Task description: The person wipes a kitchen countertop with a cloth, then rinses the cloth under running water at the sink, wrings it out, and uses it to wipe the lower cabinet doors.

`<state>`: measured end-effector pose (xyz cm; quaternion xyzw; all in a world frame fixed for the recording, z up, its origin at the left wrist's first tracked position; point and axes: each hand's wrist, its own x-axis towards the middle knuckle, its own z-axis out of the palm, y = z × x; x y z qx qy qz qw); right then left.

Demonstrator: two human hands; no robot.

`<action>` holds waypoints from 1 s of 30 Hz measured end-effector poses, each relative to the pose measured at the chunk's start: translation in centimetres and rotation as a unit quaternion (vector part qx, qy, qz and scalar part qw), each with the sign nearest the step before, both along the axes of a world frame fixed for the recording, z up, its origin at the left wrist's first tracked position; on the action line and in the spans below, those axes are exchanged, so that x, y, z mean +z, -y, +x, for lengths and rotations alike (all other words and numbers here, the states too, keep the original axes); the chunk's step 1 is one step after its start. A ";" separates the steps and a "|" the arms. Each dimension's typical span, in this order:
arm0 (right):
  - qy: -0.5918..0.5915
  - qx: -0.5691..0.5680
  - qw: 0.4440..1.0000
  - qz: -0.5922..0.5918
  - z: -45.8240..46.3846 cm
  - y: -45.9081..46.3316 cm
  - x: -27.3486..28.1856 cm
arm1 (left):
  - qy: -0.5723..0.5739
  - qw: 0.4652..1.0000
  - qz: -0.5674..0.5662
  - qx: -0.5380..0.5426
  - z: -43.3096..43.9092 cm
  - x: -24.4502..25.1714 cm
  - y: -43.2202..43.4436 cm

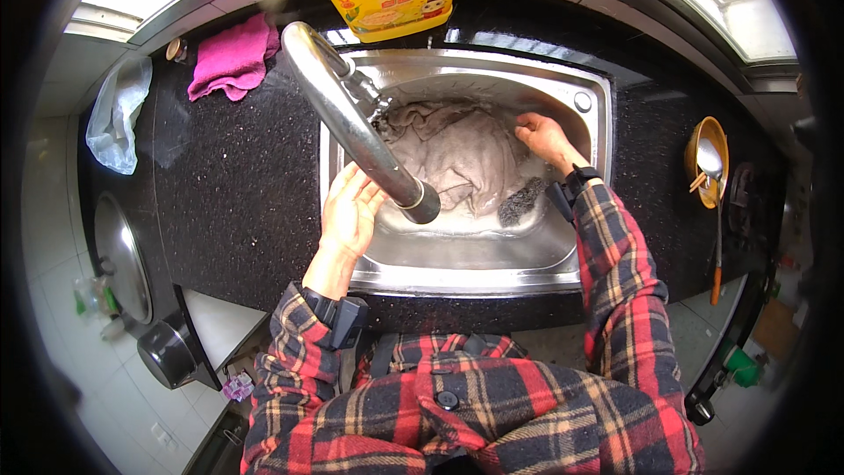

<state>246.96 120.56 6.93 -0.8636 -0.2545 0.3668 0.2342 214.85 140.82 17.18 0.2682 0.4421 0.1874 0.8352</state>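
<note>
A stainless-steel sink (468, 257) lies before me, with a wet grey-brown cloth (461, 152) bunched in shallow water. Beside the cloth's lower right edge is a dark, mesh-like scrubber (521, 201). My left hand (353, 208) is palm up over the sink's left rim, fingers apart and holding nothing; some fingertips pass behind the curved metal faucet (349, 112). Over the right side of the basin, my right hand (544, 135) has its fingers curled, close to the cloth but apart from it. Whether anything small is between those fingers cannot be made out.
A yellow plastic jug (389, 0) stands behind the sink. On the black counter (231, 178) at left lie a pink towel (234, 56), a clear plastic bag (122, 115) and a round metal lid (125, 257). A bowl (693, 145) holding a ladle (710, 159) sits at right.
</note>
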 end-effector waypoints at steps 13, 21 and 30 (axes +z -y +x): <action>-0.051 -0.118 0.992 -0.005 -12.5 -3.7 -4.1 | -0.039 0.999 -0.027 0.011 -0.9 -1.0 1.0; -0.192 -0.103 0.938 0.270 -6.9 -1.1 11.3 | -0.033 0.997 -0.068 0.026 -1.4 -1.3 0.7; -0.148 -0.055 0.968 0.194 -6.3 -2.8 13.0 | -0.019 0.996 -0.080 0.023 -0.5 -0.9 0.9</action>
